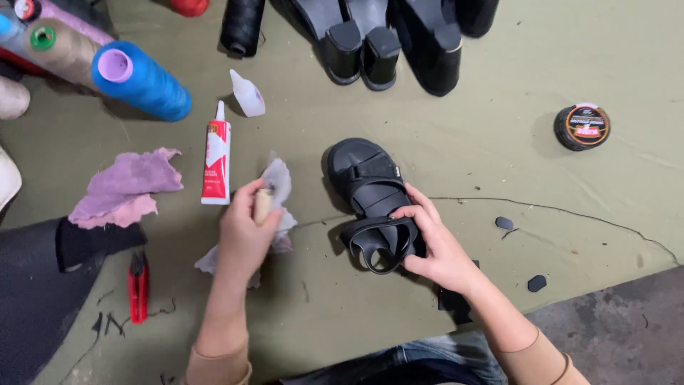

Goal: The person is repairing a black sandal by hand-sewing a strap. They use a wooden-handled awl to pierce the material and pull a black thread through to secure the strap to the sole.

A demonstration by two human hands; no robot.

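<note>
Sandal, black and strapped, lies on the olive cloth right of centre, its near heel strap pinched by the right hand. Left of it, the left hand is closed around a small tan bottle wrapped in a pale rag, just right of a red-and-white glue tube.

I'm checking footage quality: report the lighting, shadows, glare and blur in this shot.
Head view: soft, even light on the green cloth; short, faint shadows beside the black sandal and the round tin. Slight sheen on the blue thread cone. The left hand with its pale rag looks slightly soft; the right hand is sharper.
</note>
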